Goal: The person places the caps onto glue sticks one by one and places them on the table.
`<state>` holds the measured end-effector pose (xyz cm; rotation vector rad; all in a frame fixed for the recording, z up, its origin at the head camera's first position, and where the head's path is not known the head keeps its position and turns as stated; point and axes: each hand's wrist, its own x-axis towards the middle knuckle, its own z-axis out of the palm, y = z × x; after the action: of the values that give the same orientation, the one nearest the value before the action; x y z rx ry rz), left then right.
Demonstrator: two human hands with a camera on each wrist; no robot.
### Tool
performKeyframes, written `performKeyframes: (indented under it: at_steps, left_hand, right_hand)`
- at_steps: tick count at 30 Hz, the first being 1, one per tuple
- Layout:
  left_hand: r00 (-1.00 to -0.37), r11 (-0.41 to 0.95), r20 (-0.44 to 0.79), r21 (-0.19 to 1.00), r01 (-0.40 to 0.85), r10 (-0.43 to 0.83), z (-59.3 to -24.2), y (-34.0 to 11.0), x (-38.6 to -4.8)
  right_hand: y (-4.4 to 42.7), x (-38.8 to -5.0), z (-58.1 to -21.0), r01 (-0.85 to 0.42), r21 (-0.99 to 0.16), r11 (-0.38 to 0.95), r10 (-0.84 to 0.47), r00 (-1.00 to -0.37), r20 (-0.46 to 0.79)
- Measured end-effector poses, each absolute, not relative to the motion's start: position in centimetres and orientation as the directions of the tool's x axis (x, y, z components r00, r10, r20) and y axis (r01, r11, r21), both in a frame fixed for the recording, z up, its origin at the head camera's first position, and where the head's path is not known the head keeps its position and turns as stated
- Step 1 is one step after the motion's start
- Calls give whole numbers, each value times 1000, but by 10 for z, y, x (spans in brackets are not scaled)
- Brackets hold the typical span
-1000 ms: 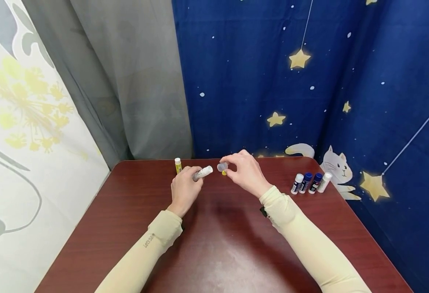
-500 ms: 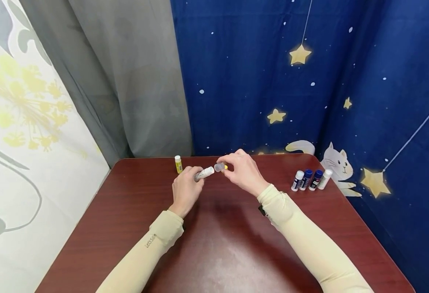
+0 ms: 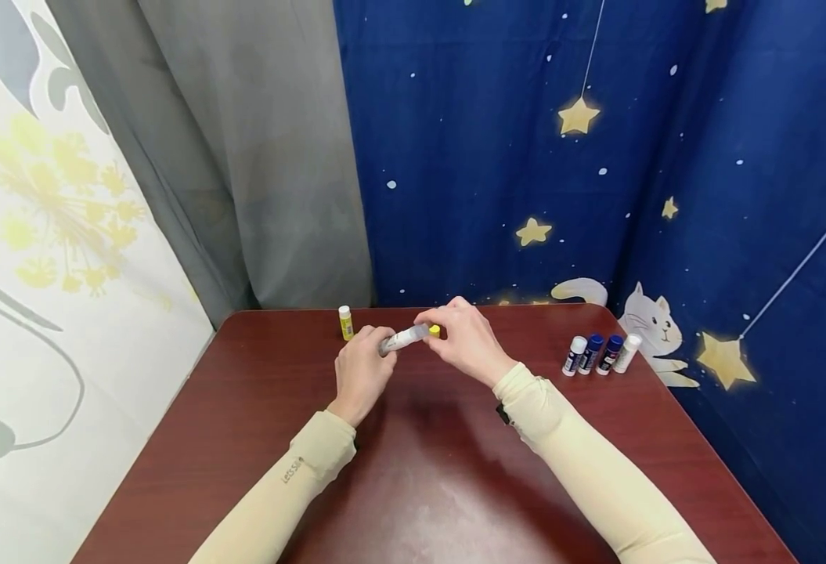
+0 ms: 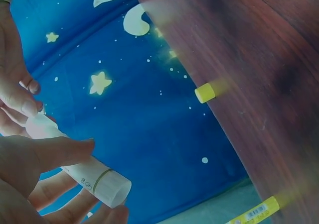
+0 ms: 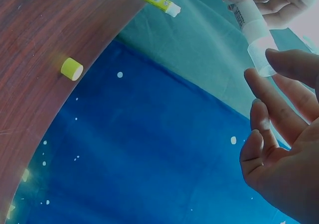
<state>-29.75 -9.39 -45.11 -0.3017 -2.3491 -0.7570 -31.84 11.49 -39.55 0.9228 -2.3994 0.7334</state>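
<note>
My left hand [image 3: 363,372] grips a white glue stick [image 4: 82,170] around its body. Over the stick's right end sits a translucent cap [image 5: 260,57], which my right hand [image 3: 470,343] pinches between thumb and fingers. How far the cap is pushed on cannot be told. Behind my left hand a yellow glue stick [image 3: 345,323] stands upright with its white end bare. A yellow cap [image 5: 72,69] stands on the table near the far edge, just beyond my right fingers.
Several glue sticks, blue and white [image 3: 592,355], stand in a row at the table's right side. The brown table [image 3: 257,407] ends at a grey curtain [image 3: 286,196] and a blue star-patterned curtain [image 3: 469,196].
The translucent cap has met the white glue stick's end, where a gap showed before. My two hands have drawn slightly closer together. Everything on the table stands unmoved.
</note>
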Motion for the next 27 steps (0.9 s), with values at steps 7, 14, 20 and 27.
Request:
performKeyframes:
  at_steps: [7, 14, 20, 27]
  left_hand:
    - [-759, 816, 651, 426, 390, 23, -455, -94, -298]
    - [-764, 816, 645, 431, 385, 20, -458, -95, -297]
    - [-752, 822, 659, 416, 388, 22, -458, -95, -297]
    - [-751, 827, 660, 408, 388, 27, -458, -97, -297]
  right_hand:
    - [114, -320, -401, -719, -298, 628, -468, -655, 593]
    - [113, -321, -405, -717, -279, 639, -468, -651, 598]
    - [111, -320, -404, -708, -280, 649, -468, -661, 586]
    - [111, -319, -405, -715, -276, 642, -469, -651, 597]
